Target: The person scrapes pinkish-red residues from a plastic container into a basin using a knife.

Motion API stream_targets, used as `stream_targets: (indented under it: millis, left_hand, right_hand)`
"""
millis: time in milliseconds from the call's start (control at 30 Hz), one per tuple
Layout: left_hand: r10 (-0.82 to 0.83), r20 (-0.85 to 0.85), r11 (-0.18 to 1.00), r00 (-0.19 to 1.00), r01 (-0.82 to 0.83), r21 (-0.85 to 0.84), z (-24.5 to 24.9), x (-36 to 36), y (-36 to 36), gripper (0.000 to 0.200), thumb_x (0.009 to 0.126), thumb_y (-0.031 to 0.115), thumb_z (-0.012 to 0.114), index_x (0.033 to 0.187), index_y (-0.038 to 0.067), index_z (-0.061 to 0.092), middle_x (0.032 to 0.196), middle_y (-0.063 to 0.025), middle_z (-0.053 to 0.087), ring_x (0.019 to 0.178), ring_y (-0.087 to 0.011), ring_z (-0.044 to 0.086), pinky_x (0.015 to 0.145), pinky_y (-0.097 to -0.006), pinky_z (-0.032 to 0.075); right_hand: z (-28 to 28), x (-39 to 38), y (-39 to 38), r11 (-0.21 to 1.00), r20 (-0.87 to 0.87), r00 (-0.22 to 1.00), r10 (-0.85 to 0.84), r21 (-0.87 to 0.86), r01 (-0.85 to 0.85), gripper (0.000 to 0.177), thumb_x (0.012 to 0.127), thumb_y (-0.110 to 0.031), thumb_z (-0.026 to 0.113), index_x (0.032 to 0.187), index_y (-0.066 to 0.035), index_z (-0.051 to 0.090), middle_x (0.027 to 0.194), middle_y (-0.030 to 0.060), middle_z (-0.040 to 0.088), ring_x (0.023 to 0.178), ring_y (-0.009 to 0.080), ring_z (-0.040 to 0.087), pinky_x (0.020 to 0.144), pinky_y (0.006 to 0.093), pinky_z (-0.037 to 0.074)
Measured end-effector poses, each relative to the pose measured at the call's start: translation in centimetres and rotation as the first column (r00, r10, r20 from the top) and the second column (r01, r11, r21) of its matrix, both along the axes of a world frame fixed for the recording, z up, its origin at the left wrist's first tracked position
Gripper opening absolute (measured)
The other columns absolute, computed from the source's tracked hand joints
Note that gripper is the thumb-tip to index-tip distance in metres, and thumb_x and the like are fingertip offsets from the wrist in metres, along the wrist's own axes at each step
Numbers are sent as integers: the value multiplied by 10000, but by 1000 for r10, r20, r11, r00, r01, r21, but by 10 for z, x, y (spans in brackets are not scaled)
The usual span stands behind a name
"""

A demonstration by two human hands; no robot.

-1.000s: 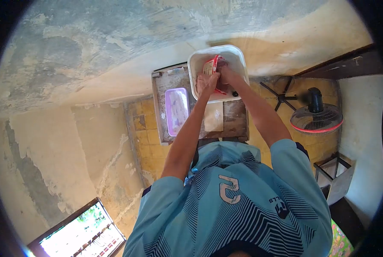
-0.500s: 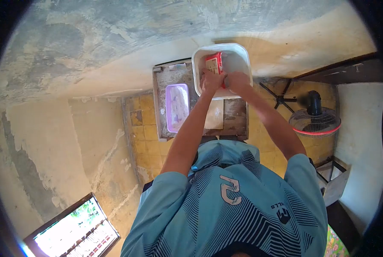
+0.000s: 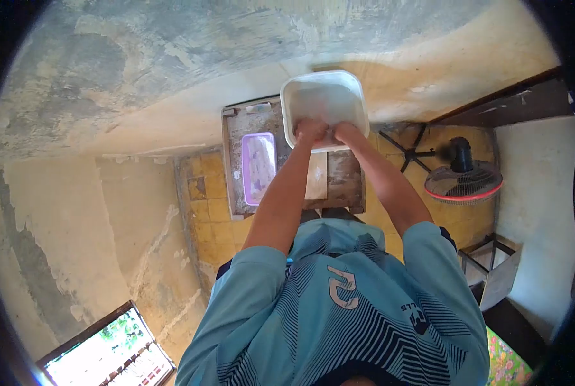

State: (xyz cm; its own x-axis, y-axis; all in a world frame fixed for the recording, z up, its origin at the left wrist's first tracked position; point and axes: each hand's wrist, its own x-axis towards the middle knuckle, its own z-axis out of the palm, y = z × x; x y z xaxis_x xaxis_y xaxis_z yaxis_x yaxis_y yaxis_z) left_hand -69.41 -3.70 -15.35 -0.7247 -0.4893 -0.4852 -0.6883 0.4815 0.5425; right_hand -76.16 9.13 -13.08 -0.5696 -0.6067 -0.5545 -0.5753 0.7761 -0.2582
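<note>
Left hand [image 3: 311, 130] and right hand [image 3: 347, 134] both inside the white tub [image 3: 324, 77], close to its near wall, with a narrow gap between them. Left fingers blurred and sunk in the pale, cloudy contents; cannot tell whether they are apart, together or gripping. Same for the right.

Tub: stands around the fingers, opening turned up toward the camera; nearly square with rounded corners, so no clear long axis. Far wall well beyond the fingertips, near rim just behind the hands.

Red packet: cannot be made out at this moment — place and heading not readable, nor whether it lies under the fingers.

Change against half a second ago: the packet then stood out between the hands, long axis running roughly away from the body, printed face showing. Hands now lower in the tub and nearer its near rim.

Around the fingers: purple tray [image 3: 259, 170] to the left and nearer the body, long axis pointing away from the person; tan sheet [image 3: 317, 176] flat on the table [image 3: 345, 177], behind both hands; fan [image 3: 464, 183] well to the right.
</note>
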Motion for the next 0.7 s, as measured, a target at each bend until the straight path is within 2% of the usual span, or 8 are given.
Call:
stream_targets:
  millis: [100, 200, 300, 400, 433, 500, 567, 700]
  left_hand:
    - [40, -17, 995, 999, -39, 88, -20, 0, -10, 601, 576, 353, 765, 1058, 0, 699, 1154, -236, 659, 1081, -310, 649, 949, -379, 506]
    - [221, -116, 951, 968, -187, 247, -121, -20, -29, 578, 562, 308, 762, 1024, -31, 695, 1127, -245, 666, 1046, -321, 659, 935, -381, 513]
    - [194, -103, 981, 976, -191, 44, -29, -8, -8, 635, 543, 293, 758, 1048, -80, 662, 1151, -263, 649, 1085, -330, 641, 940, -392, 511]
    - [229, -82, 949, 970, -204, 240, 79, 16, 9, 808, 537, 321, 804, 1185, -108, 581, 1229, -279, 603, 1150, -335, 605, 976, -395, 490]
    - [262, -125, 962, 957, -248, 116, 96, 22, 19, 851, 538, 331, 822, 1210, -110, 545, 1236, -277, 597, 1155, -340, 600, 976, -396, 487]
    - [302, -222, 933, 927, -335, -130, 113, 27, 38, 941, 538, 350, 858, 1262, -113, 473, 1250, -273, 584, 1163, -351, 589, 977, -399, 481]
    - [258, -279, 919, 925, -324, -226, 104, 26, 43, 931, 543, 359, 879, 1238, -78, 441, 1221, -245, 580, 1136, -361, 590, 966, -411, 480]
    - [110, -317, 885, 942, -238, -400, 130, 29, 51, 840, 549, 322, 895, 1140, -20, 405, 1134, -189, 547, 1078, -369, 584, 928, -435, 486]
  right_hand:
    - [28, -4, -2, 1000, -47, 999, 25, 10, -25, 284, 821, -196, 607, 1012, -22, 724, 1085, 213, 686, 1034, 365, 663, 917, 473, 515]
    - [54, 10, 12, 990, -184, 979, 92, -85, -110, 236, 761, -134, 626, 927, 6, 719, 985, 221, 699, 985, 363, 673, 891, 464, 517]
    - [120, 20, 33, 970, -268, 954, 137, -161, -184, 221, 734, -128, 648, 897, 5, 713, 943, 239, 692, 972, 364, 670, 881, 456, 518]
    - [149, 28, 51, 965, -256, 965, 56, -233, -118, 203, 726, -110, 649, 878, 15, 700, 919, 247, 679, 940, 382, 667, 847, 459, 527]
    - [153, 28, 57, 957, -293, 955, 52, -258, -132, 190, 726, -103, 650, 867, 15, 699, 899, 246, 677, 907, 393, 671, 821, 470, 534]
    - [151, 29, 65, 924, -337, 942, 12, -356, -139, 172, 730, -82, 642, 858, 24, 683, 876, 250, 669, 874, 412, 671, 786, 490, 540]
    - [145, 30, 70, 859, -345, 937, -56, -495, -131, 161, 739, -53, 624, 863, 45, 654, 869, 261, 658, 876, 427, 663, 765, 508, 537]
    - [147, 42, 76, 898, -335, 940, -60, -429, -96, 145, 755, -17, 586, 873, 59, 626, 908, 285, 638, 878, 442, 656, 766, 532, 529]
